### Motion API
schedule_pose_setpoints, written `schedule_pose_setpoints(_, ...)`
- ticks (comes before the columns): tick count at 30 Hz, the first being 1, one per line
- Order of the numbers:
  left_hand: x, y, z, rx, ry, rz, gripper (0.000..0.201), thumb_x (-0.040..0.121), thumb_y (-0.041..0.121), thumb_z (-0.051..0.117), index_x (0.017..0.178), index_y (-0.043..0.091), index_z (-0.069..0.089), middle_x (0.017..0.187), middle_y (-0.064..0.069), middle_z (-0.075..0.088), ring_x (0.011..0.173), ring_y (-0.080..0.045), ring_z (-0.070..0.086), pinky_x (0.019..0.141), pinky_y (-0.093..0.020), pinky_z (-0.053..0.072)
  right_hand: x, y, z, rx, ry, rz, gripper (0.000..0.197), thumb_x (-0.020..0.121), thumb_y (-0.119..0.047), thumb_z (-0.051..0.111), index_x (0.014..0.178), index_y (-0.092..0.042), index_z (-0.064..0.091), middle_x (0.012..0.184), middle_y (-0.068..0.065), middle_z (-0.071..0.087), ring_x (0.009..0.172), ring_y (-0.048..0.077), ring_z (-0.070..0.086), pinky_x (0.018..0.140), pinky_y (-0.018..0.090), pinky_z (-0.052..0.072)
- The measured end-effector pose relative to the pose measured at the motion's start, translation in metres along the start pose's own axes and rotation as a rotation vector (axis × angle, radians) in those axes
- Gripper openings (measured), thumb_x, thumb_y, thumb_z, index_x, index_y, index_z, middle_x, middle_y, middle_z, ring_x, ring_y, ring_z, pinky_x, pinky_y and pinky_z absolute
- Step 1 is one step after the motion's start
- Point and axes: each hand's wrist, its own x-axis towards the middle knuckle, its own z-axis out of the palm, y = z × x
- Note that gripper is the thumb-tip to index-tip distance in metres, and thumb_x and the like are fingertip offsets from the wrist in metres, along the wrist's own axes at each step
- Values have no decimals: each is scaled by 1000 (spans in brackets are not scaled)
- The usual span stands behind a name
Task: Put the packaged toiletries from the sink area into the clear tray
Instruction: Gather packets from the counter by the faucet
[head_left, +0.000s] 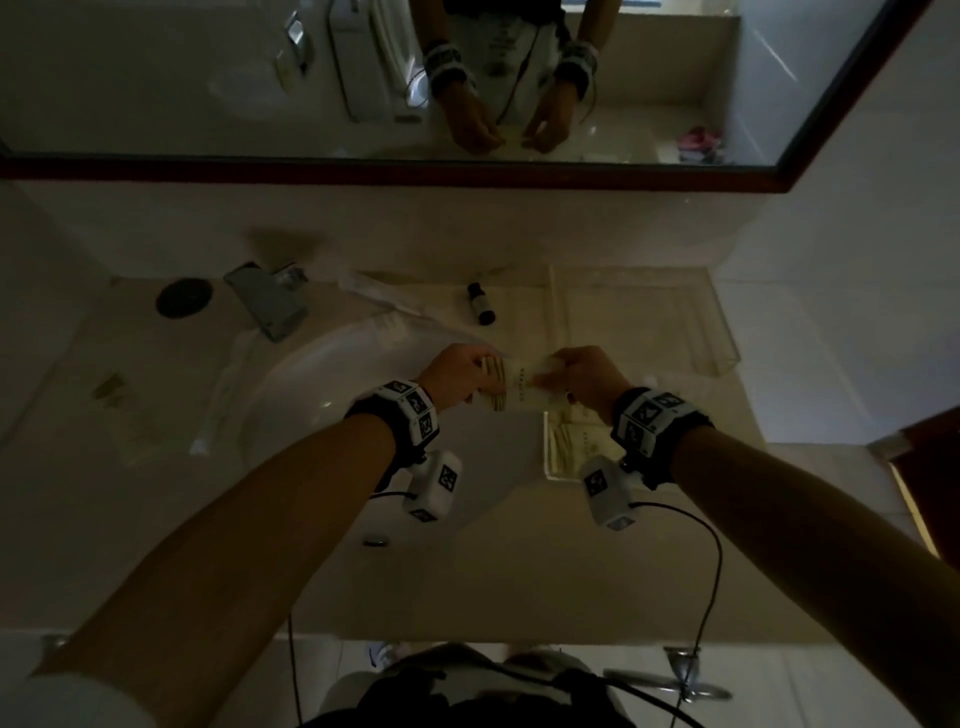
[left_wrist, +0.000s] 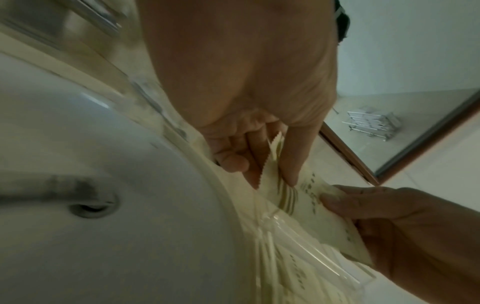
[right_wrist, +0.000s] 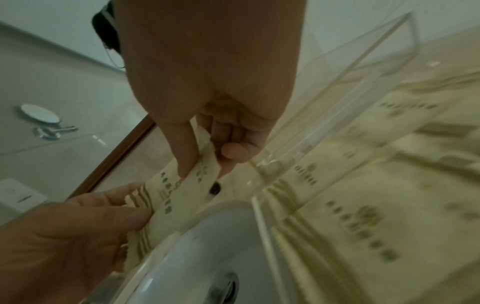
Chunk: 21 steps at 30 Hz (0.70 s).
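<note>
A cream printed toiletry packet (head_left: 519, 387) (left_wrist: 303, 197) (right_wrist: 176, 191) is stretched between my two hands above the sink's right rim. My left hand (head_left: 485, 382) (left_wrist: 270, 170) pinches its striped, serrated end between thumb and fingers. My right hand (head_left: 545, 376) (right_wrist: 202, 166) pinches the other end. There may be more than one packet in the grip; I cannot tell. A large clear tray (head_left: 722, 338) (right_wrist: 337, 82) sits at the back right of the counter. A smaller clear tray (head_left: 546, 447) (left_wrist: 324, 261), nearer me under my right wrist, holds several similar cream packets (right_wrist: 363, 216).
A small dark bottle (head_left: 480, 304) lies behind my hands. Long clear-wrapped items lie by the faucet (head_left: 270, 301) and along the white basin's (head_left: 311, 405) left rim. A small greenish packet (head_left: 111, 387) lies on the left counter. The mirror (head_left: 208, 78) runs along the back wall.
</note>
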Motion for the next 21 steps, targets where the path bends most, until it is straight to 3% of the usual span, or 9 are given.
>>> schedule_pose_setpoints(3,10,14,22,4,18,-1,30,81,4,69,110,8,62,87,-11,60,75,-24,55,53,-25,42,-6,12,-22,126,28,-13,11,83,-6,69,93,-3,67,83,8,64,69,19,57,54,26,42)
schedule_pose_setpoints(7,24,30,49,17,37,7,20,80,5,71,95,12,60,73,0,56,62,-13,51,47,-19,42,-12,27,-50,194,35,-22,15,85,0,64,99,3,67,91,13,64,71,20,58,57,28,43)
schedule_pose_setpoints(9,30,35,64,23,43,22,23,79,4,72,98,10,60,75,0,57,64,-12,52,45,-15,42,-14,33,-63,183,49,-7,20,85,0,64,104,7,66,87,11,64,66,17,57,55,25,43)
schedule_pose_setpoints(12,39,43,86,55,37,37,40,79,8,73,116,8,59,92,-6,59,79,-19,57,54,-19,44,-13,46,-82,159,93,30,19,86,-2,64,103,5,66,75,6,60,58,13,51,44,18,40)
schedule_pose_setpoints(14,44,47,98,85,31,50,44,79,11,73,120,11,57,96,-6,57,84,-20,57,63,-26,47,-11,55,-93,160,123,47,18,85,-3,65,100,6,67,78,10,59,57,15,48,45,21,39)
schedule_pose_setpoints(16,48,51,110,101,30,57,42,79,11,73,118,13,57,88,-6,56,77,-19,56,68,-29,49,-10,63,-104,155,129,71,6,85,-4,65,88,0,67,79,11,58,60,16,48,49,24,38)
schedule_pose_setpoints(18,51,55,121,107,34,56,41,79,10,73,116,14,57,76,-3,54,66,-16,54,62,-27,48,-8,70,-113,143,137,102,15,87,-5,62,73,-10,61,73,4,56,61,15,50,51,24,40)
schedule_pose_setpoints(21,56,58,133,129,12,64,43,79,8,71,118,17,55,74,-2,57,69,-20,58,62,-28,48,-4,79,-124,104,164,150,13,89,-4,57,78,-9,57,72,2,51,67,17,50,62,31,43)
